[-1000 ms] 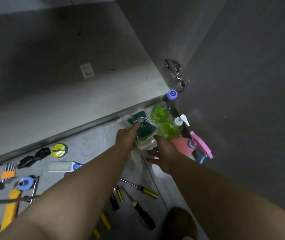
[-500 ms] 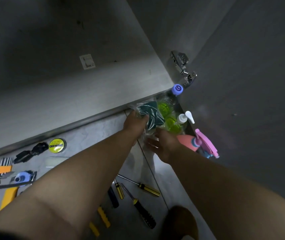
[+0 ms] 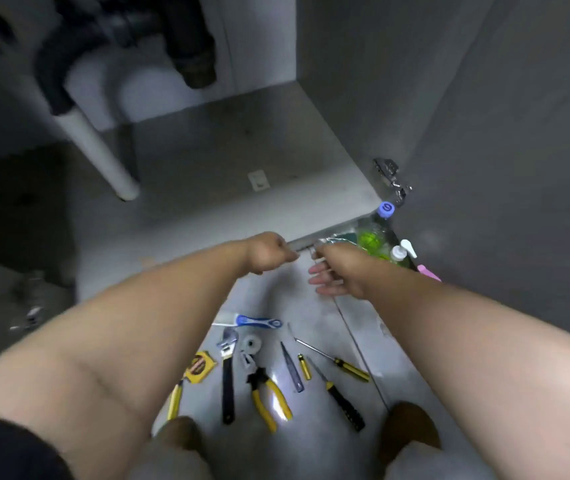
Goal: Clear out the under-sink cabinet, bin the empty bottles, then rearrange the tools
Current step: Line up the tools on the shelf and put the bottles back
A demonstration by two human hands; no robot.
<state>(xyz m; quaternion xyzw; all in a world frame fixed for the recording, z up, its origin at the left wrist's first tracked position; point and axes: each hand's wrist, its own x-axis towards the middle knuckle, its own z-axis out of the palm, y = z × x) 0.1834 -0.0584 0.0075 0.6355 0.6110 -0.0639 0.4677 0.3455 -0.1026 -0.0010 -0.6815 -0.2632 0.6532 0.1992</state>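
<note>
Sponge pack (image 3: pixel 337 239) lies just R of both hands, by the cabinet lip (image 3: pixel 311 242); right hand (image 3: pixel 340 271) nearer, fingers loose, nothing clearly gripped; left hand (image 3: pixel 269 252) clenched, contents can't tell.

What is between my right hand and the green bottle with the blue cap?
The clear sponge packet lies just left of the green bottle, between it and your right hand. The pump bottle stands beside it, not in the path.

The left hand (image 3: pixel 269 251) is being drawn back from the sponge packet (image 3: pixel 340 238) and closed into a fist at the cabinet edge (image 3: pixel 306 242); the view is being lifted, with drain pipes (image 3: pixel 186 46) being revealed.
</note>
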